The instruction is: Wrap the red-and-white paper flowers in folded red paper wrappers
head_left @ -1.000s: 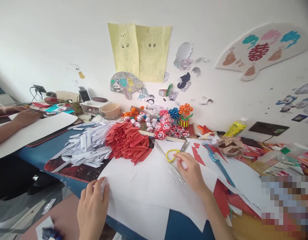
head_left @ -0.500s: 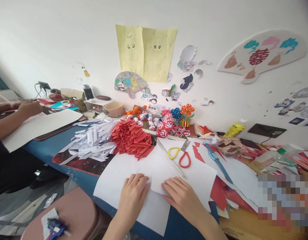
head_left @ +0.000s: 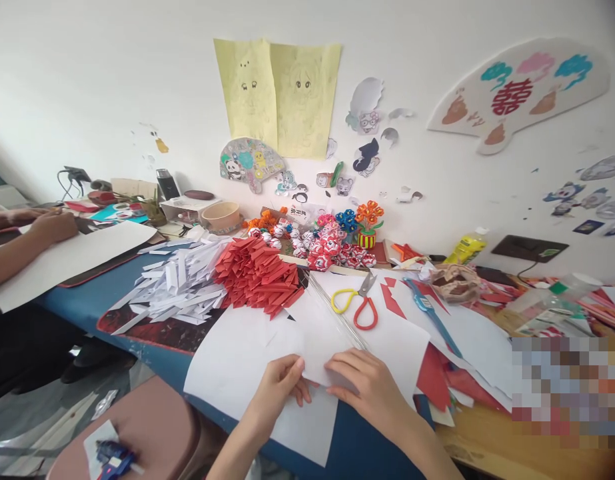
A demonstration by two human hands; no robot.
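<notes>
White sheets: beneath the scissors and extending to their left. Left hand, nearer the wearer and left of the scissors: thumb uppermost, fingers curled; any grip on paper cannot be told. Right hand, nearer than the scissors: back upward, fingers arched; grip likewise unclear.

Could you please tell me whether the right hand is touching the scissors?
Apart: the head view shows white paper between the right hand and the scissors.
</notes>
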